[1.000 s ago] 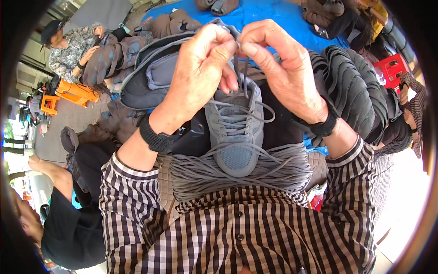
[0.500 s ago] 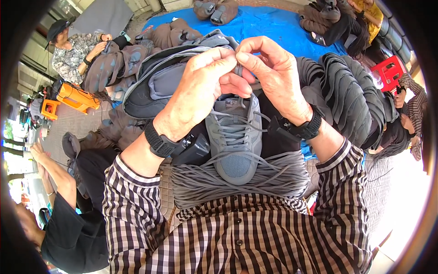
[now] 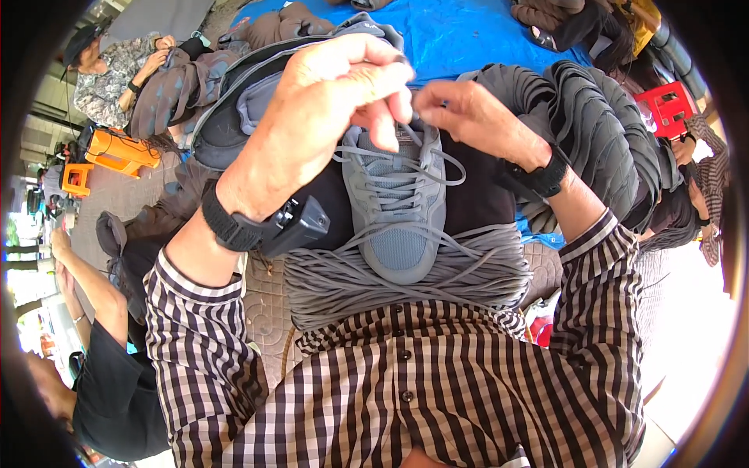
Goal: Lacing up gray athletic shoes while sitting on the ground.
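A grey sneaker (image 3: 398, 203) rests toe toward me on dark fabric at my lap, its laces (image 3: 402, 183) threaded across the tongue with loops hanging at both sides. Above its collar, my left hand (image 3: 328, 105) is closed, thumb and forefinger pinched together around something small and dark that I cannot make out. My right hand (image 3: 480, 121) is curled beside the collar, thumb and forefinger together; motion blurs the fingertips, and what they hold is hidden. A loose lace rises between the two hands. Under the toe lies a thick bundle of grey laces (image 3: 406, 292).
Stacked grey shoe uppers (image 3: 593, 148) stand at right, with more uppers (image 3: 234, 117) piled at left. Beyond is a blue tarp (image 3: 468, 35). A red stool (image 3: 665, 109) and orange stools (image 3: 121, 152) flank the area. A person in black (image 3: 117, 382) sits close at left; others work farther off.
My hands, pressed together over the shoe before, have parted: the left moved up and left, the right moved slightly down. The view has shifted a little, with the shoe higher in it.
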Motion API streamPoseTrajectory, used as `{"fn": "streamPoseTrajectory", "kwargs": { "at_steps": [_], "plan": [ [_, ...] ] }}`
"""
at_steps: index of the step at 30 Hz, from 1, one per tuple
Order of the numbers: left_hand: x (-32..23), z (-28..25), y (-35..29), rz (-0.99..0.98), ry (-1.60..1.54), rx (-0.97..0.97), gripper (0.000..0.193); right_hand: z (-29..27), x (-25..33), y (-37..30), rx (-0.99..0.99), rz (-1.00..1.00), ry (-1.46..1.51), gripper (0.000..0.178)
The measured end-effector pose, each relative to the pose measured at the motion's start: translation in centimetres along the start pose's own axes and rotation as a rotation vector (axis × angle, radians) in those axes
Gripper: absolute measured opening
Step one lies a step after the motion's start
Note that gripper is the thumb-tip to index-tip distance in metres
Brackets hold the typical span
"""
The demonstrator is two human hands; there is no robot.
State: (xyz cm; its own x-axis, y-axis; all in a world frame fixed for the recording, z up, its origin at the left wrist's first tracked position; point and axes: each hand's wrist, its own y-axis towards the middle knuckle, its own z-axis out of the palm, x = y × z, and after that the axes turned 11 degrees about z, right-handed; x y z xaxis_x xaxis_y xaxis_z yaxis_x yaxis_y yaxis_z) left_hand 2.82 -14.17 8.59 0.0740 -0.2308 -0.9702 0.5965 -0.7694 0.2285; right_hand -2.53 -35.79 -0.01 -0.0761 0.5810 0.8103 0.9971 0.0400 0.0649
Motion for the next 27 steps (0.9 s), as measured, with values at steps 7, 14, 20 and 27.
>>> {"fn": "streamPoseTrajectory", "kwargs": {
  "at_steps": [7,14,20,27],
  "plan": [
    [-3.5,3.7,-1.2,0.168,0.060,0.190,0.016,2.2,-2.4,0.0,0.132,0.067,0.351,0.007],
    [-7.7,5.0,-0.5,0.204,0.103,0.168,0.023,1.8,-1.3,-1.2,0.120,0.117,0.327,0.008],
    [-7.1,3.1,0.6,0.394,0.200,0.098,0.022,2.3,-1.5,-0.4,0.121,0.080,0.248,0.010],
    [-6.5,1.1,2.3,0.598,0.286,0.035,0.022,1.7,-0.3,-0.8,-0.038,0.039,0.311,0.012]
  ]
}}
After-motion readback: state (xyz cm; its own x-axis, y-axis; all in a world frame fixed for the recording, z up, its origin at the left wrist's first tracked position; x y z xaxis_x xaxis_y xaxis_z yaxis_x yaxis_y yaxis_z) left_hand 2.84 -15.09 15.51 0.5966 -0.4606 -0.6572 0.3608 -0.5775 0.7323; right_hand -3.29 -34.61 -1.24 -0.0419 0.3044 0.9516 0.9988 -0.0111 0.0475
